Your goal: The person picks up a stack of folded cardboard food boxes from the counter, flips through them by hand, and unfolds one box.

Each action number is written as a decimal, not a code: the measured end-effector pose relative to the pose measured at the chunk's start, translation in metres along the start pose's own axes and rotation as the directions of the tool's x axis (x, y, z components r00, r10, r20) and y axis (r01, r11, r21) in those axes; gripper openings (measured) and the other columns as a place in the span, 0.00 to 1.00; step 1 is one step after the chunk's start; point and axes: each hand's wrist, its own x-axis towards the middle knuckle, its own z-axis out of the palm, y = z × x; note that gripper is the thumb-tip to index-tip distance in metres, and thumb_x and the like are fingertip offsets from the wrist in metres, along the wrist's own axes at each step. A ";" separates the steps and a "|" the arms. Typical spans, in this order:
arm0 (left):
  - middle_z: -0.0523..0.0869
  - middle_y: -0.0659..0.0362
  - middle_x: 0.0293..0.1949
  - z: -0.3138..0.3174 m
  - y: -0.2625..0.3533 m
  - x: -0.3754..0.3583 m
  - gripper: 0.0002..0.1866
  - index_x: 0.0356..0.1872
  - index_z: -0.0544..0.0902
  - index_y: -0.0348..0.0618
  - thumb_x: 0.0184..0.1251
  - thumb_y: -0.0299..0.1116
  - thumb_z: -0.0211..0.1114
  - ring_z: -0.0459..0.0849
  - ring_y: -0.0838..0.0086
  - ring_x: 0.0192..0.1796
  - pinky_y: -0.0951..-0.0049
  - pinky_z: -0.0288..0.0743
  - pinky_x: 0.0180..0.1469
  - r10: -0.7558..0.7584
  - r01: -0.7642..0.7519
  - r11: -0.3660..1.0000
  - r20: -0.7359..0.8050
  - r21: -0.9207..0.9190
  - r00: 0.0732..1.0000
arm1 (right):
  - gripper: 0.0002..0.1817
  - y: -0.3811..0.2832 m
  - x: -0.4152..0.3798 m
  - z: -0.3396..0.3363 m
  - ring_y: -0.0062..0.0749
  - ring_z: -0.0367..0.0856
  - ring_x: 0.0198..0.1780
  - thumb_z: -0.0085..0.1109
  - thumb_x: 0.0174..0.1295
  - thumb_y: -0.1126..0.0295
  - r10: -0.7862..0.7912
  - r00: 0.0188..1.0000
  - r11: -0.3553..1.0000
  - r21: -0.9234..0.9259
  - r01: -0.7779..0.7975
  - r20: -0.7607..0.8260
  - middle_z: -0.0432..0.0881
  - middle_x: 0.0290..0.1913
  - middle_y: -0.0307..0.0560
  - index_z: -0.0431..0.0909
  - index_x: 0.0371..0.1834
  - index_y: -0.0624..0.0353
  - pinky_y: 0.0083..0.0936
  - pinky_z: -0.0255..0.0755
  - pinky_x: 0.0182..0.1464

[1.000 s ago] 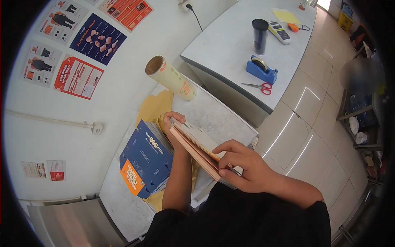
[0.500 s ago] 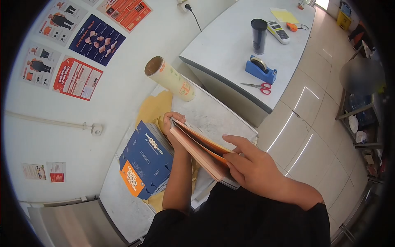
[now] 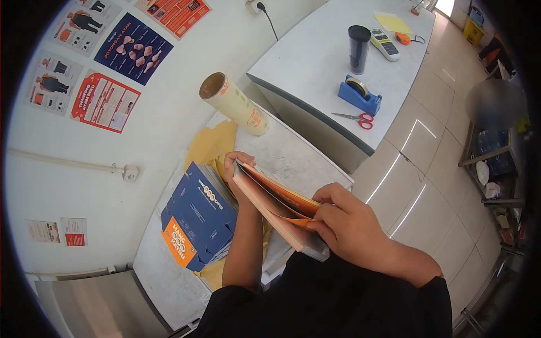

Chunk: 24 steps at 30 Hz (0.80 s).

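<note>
My left hand (image 3: pixel 234 169) grips the far end of a thick stack of flat orange and white cardboard sheets (image 3: pixel 269 209) held on edge above the counter. At the stack's near end, my right hand (image 3: pixel 345 224) pinches the top orange sheet and lifts it off the others, so a gap shows. A pile of flat blue and orange box blanks (image 3: pixel 196 219) lies on yellow paper (image 3: pixel 213 145) just left of my left arm.
A roll of printed film (image 3: pixel 234 104) lies on the grey counter (image 3: pixel 293 155) by the wall. A higher table (image 3: pixel 315 62) holds a blue tape dispenser (image 3: pixel 359 94), red scissors (image 3: pixel 355 118), dark tumbler (image 3: pixel 358 49) and calculator (image 3: pixel 383 44). A person stands at far right (image 3: pixel 496 101).
My right hand has shifted from resting flat on the stack's top to curling its fingers around the top orange sheet and peeling it up. The left hand has stayed put.
</note>
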 end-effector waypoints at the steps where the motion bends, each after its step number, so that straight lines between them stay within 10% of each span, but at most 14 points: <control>1: 0.76 0.59 0.30 0.000 0.000 0.000 0.15 0.37 0.73 0.43 0.82 0.43 0.47 0.75 0.71 0.36 0.64 0.72 0.56 -0.011 0.011 1.000 0.005 0.020 1.000 | 0.11 0.000 0.000 0.000 0.41 0.84 0.42 0.75 0.59 0.74 -0.004 1.000 1.000 0.005 0.004 -0.002 0.78 0.51 0.50 0.77 0.34 0.59 0.32 0.81 0.42; 8: 0.79 0.60 0.28 -0.002 -0.001 0.000 0.10 0.38 0.76 0.43 0.80 0.35 0.53 0.78 0.72 0.35 0.64 0.75 0.55 -0.018 0.021 0.981 0.018 -0.195 1.000 | 0.15 0.007 -0.001 0.004 0.41 0.84 0.40 0.77 0.58 0.70 -0.069 0.997 0.998 0.009 0.069 -0.037 0.78 0.49 0.48 0.74 0.32 0.58 0.32 0.81 0.40; 18: 0.76 0.58 0.30 0.000 0.002 -0.002 0.17 0.37 0.73 0.43 0.81 0.45 0.46 0.75 0.70 0.36 0.64 0.71 0.57 -0.030 0.030 0.999 -0.015 0.031 0.999 | 0.19 0.018 0.001 0.009 0.40 0.83 0.38 0.78 0.56 0.65 -0.185 0.979 0.982 -0.036 0.183 -0.081 0.79 0.46 0.49 0.73 0.31 0.57 0.32 0.79 0.35; 24: 0.76 0.59 0.28 0.003 0.005 -0.003 0.13 0.37 0.74 0.44 0.78 0.40 0.49 0.75 0.71 0.35 0.64 0.72 0.57 -0.039 0.038 0.998 -0.030 -0.048 0.999 | 0.14 0.011 0.000 0.004 0.34 0.86 0.38 0.73 0.61 0.72 -0.137 0.987 0.986 -0.087 0.145 0.088 0.80 0.52 0.47 0.83 0.50 0.53 0.25 0.84 0.37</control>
